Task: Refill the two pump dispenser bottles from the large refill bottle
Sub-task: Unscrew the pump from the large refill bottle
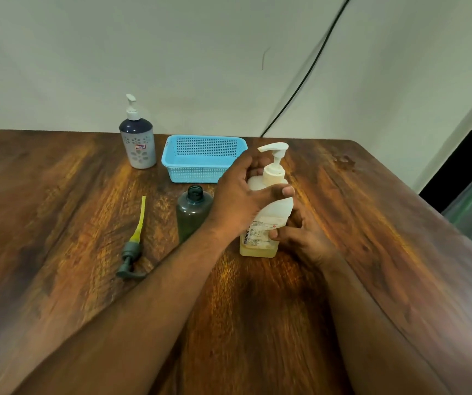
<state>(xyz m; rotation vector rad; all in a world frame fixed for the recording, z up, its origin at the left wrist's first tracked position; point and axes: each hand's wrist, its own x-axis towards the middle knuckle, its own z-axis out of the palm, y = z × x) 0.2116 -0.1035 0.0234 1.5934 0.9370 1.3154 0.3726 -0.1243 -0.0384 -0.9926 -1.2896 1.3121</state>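
**Both hands on the large refill bottle, its pump not yet off**

The large white bottle (266, 218) stands upright on the desk (58, 209), near the middle and a little to the right. It holds only a low layer of yellowish liquid, and its pump (274, 158) is on top. The left hand (243, 201) wraps the upper body just below the pump collar, with the thumb across the front, so its fingers are closed around the bottle. The right hand (300, 235) holds the lower part from the right side, fingers curled against the label.

I judge the step is opening this bottle. The next move probably calls for one hand to hold the body firm while the other turns the collar.

Just left of the hands stands the dark bottle (193, 215), open. Its grey pump (132, 252) with a yellow tube lies on the desk further left. The patterned pump bottle (137, 143) stands far left, beside a blue basket (203, 158), closed.
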